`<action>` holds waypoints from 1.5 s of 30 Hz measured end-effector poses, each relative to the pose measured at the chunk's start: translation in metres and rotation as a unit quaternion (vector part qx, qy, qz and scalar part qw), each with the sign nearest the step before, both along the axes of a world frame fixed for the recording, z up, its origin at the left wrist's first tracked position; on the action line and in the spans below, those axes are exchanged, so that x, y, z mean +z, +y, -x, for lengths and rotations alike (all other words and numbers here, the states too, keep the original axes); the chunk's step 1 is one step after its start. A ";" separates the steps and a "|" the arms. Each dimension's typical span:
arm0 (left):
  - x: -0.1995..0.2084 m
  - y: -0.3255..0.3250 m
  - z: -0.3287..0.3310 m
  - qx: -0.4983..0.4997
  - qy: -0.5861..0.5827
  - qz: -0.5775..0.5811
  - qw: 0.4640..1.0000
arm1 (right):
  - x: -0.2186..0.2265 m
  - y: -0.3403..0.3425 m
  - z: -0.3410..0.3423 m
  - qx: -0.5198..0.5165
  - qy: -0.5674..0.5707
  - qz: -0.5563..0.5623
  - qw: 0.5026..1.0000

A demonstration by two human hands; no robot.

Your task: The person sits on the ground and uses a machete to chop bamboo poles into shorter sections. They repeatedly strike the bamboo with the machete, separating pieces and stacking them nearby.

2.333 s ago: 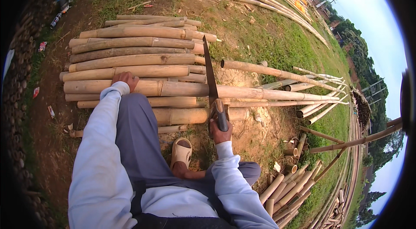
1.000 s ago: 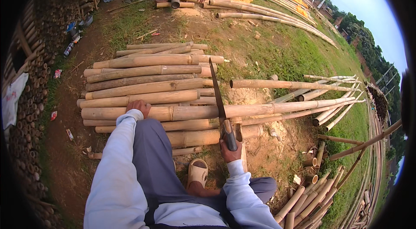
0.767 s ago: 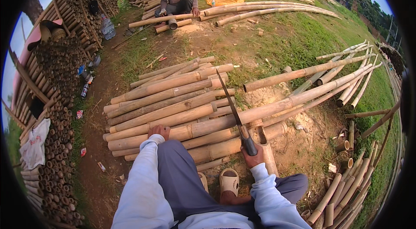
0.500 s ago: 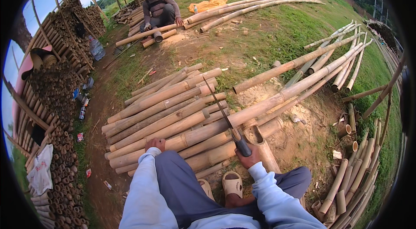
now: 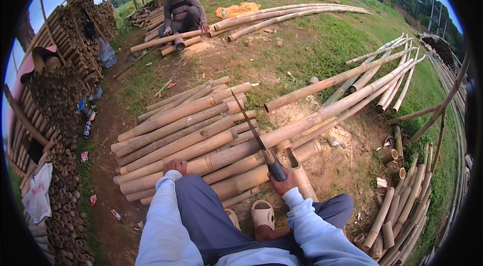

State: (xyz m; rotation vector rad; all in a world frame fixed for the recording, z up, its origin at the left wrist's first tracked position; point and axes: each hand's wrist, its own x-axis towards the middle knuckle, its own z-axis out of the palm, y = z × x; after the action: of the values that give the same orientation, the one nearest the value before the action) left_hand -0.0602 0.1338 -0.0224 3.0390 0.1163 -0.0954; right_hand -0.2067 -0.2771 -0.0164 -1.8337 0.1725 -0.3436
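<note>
My right hand (image 5: 282, 181) is wrapped round the dark handle of a handsaw (image 5: 255, 133). Its long, narrow blade crosses a thick bamboo pole (image 5: 297, 126) and points away from me, up and to the left. Just right of the saw, the pole passes over a short bamboo piece (image 5: 302, 178) with an opening cut in its top. My left hand (image 5: 176, 166), fingers curled, grips the same pole farther left, beside my knee. Several cut bamboo lengths (image 5: 186, 127) lie side by side under and beyond it.
A co-worker (image 5: 183, 12) squats at the far left by a bamboo pole. Stacked bamboo (image 5: 63, 190) lines the left side. Long poles (image 5: 332, 80) reach across the grass at right, above short offcuts (image 5: 397, 210). Sawdust (image 5: 342, 150) covers the ground near the saw.
The whole view has shifted slightly left. Both hands keep their grips, and the saw stays at nearly the same spot on the pole.
</note>
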 end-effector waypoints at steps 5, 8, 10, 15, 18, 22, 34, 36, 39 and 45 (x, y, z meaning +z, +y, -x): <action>-0.012 0.005 -0.008 0.022 0.000 0.026 0.999 | -0.004 -0.003 -0.001 0.008 0.051 -0.001 0.999; -0.012 0.004 -0.009 -0.005 -0.038 0.017 0.999 | 0.000 -0.007 0.001 0.018 0.091 0.022 0.995; -0.011 0.003 -0.008 0.045 -0.028 0.026 0.998 | 0.001 -0.007 0.002 0.019 0.084 0.024 0.996; -0.007 0.001 -0.009 0.029 -0.006 0.024 0.999 | -0.003 -0.007 -0.001 0.017 0.083 0.028 0.996; -0.006 0.000 -0.008 0.044 -0.009 0.028 0.999 | -0.010 -0.008 -0.004 0.010 0.109 0.015 0.994; -0.006 0.001 -0.004 0.002 -0.009 -0.006 1.000 | -0.017 -0.010 -0.003 0.015 0.071 0.021 0.997; -0.026 0.013 -0.012 -0.002 -0.032 0.026 0.999 | -0.035 -0.013 -0.009 0.006 0.102 0.008 0.995; -0.026 0.013 -0.010 0.009 -0.007 0.045 0.999 | -0.035 -0.014 -0.009 0.012 0.069 -0.002 0.998; -0.020 0.011 -0.008 -0.019 0.027 0.029 0.999 | -0.029 -0.015 -0.006 0.017 0.057 -0.012 0.998; -0.005 0.005 -0.003 0.025 0.009 0.070 0.997 | -0.017 -0.008 -0.003 0.008 0.076 -0.043 0.996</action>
State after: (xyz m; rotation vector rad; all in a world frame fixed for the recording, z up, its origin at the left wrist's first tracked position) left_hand -0.0573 0.1388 -0.0279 2.8943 0.1781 -0.1209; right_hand -0.2036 -0.2850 -0.0332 -1.7746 0.2734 -0.1814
